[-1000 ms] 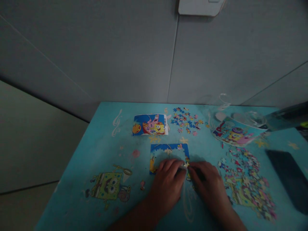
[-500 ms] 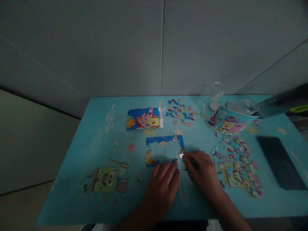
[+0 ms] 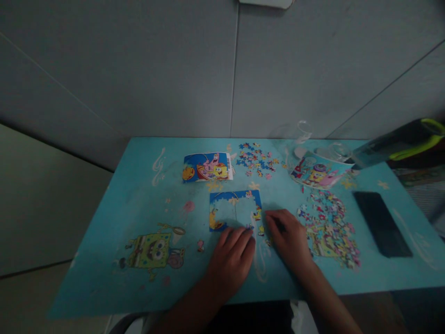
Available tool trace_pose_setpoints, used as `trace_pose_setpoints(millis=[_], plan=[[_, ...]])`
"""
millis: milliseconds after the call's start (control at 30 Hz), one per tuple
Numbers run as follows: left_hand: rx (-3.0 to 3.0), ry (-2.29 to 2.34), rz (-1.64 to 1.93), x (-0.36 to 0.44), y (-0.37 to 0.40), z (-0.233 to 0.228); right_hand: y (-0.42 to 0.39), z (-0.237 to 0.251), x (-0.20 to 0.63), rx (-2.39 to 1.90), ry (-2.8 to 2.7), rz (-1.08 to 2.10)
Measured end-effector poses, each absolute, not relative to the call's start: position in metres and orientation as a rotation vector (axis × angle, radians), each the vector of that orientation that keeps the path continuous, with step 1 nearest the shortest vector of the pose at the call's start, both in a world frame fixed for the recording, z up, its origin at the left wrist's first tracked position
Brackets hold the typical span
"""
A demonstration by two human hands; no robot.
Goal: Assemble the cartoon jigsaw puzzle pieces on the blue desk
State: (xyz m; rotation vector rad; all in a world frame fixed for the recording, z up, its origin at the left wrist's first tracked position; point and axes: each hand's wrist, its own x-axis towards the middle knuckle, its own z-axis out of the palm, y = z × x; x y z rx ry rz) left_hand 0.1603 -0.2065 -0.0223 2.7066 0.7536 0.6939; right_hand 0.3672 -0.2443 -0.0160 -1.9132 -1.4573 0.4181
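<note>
A partly built jigsaw puzzle (image 3: 215,195) lies mid-table, mostly a blue border around an open centre. My left hand (image 3: 232,255) rests flat at its lower edge, fingers stretched and touching the bottom pieces. Just right of the puzzle is my right hand (image 3: 289,236), fingers curled and thumb near the index finger; whatever is between the tips, if anything, is hidden. Between the hands sits a loose yellowish puzzle piece (image 3: 261,230), with another piece (image 3: 267,242) close to the right thumb. A pinkish piece (image 3: 200,245) lies left of my left hand.
A picture card (image 3: 208,167) lies behind the puzzle, next to a scatter of blue pieces (image 3: 255,160). At right are a big pile of pieces (image 3: 333,227), a cartoon-printed container (image 3: 320,170), a clear cup (image 3: 303,132), a dark phone-like slab (image 3: 382,223) and a dark green-rimmed object (image 3: 413,139).
The white star-shaped piece at my right fingertips is no longer visible. My right hand has drawn slightly away from the puzzle. My left hand stays at the lower edge; the view has shifted.
</note>
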Motion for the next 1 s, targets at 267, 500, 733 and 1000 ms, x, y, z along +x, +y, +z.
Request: trace_pose_setpoints(millis=[267, 500, 733, 1000], plan=[[2.691, 0.694, 0.671, 0.16, -0.207, -0.02, -0.241, -0.018, 0.365, -1.921, -1.566, 0.379], [2.751, 0.626, 0.698, 0.146, -0.214, -0.014, -0.243, -0.02, 0.368, -1.904, -1.613, 0.37], [2.714, 0.912, 0.752, 0.102, -0.189, -0.005, -0.241, -0.024, 0.371, -1.899, -1.686, 0.34], [2.618, 1.12, 0.716, 0.087, -0.168, -0.023, -0.239, -0.022, 0.371, -1.9, -1.694, 0.322]])
